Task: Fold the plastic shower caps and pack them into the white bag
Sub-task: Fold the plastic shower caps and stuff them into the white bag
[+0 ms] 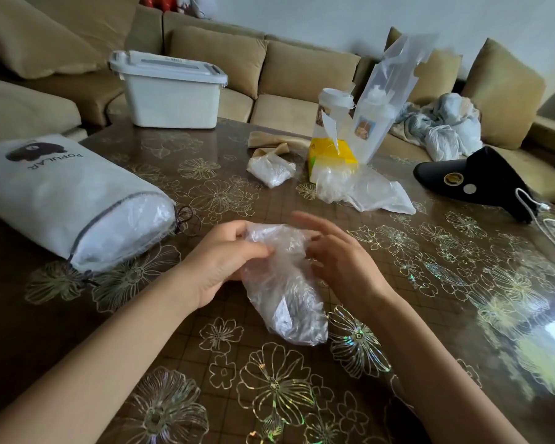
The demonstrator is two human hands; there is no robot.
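Both hands are busy with one shower cap [282,283] in the middle of the desk [430,283]. The left hand [225,264] has its grip pinched shut on the top edge of the cap. The right hand [340,261] touches the other side of the cap, but its fingers are spread out and blurry, so its grip looks open and not holding on. The cap is see-through and crinkly. Its bottom end lies on the desk, close to the person.

The white bag [68,200] lies on its side to the left, well apart from the hands. Its mouth faces the hands and is already stuffed with shiny plastic. More loose caps [362,187] wait far back on the desk by a yellow box [332,153].

What could go wrong? The cap is thin and puffy, so I think a fold may spring open once a hand lets go. Only one hand is pinching it, so it might slip. The bag looks quite full, so pushing one more in may shove others out.
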